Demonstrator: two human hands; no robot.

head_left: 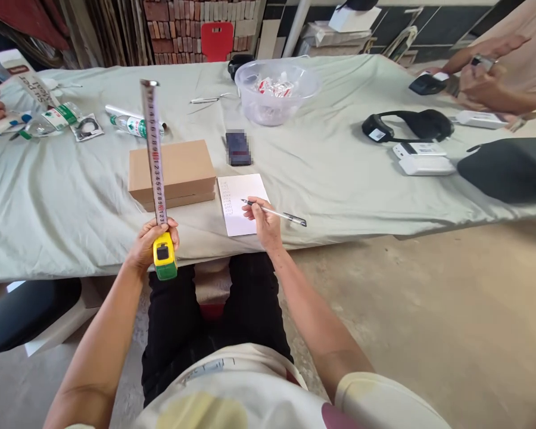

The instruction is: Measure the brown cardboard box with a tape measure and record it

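My left hand (148, 243) is closed around a yellow and green tape measure (164, 255) at the table's front edge. Its blade (152, 143) is pulled out and points away from me, passing in front of a brown cardboard box (183, 164). My right hand (265, 225) grips a pen (286, 215) with a clear barrel and black ends. That hand rests over a white sheet of paper (239, 220), which carries small columns of handwriting on its left side. Behind the paper lies a dark phone (238, 149), partly pixelated.
A clear plastic basin (268, 107) holding wrappers stands farther back. Plastic bottles (131, 124) lie at the left. A black headset (406, 126), white devices (422, 161) and a black cap (513, 170) are at the right. Another person's hands (485, 83) hold a small object there.
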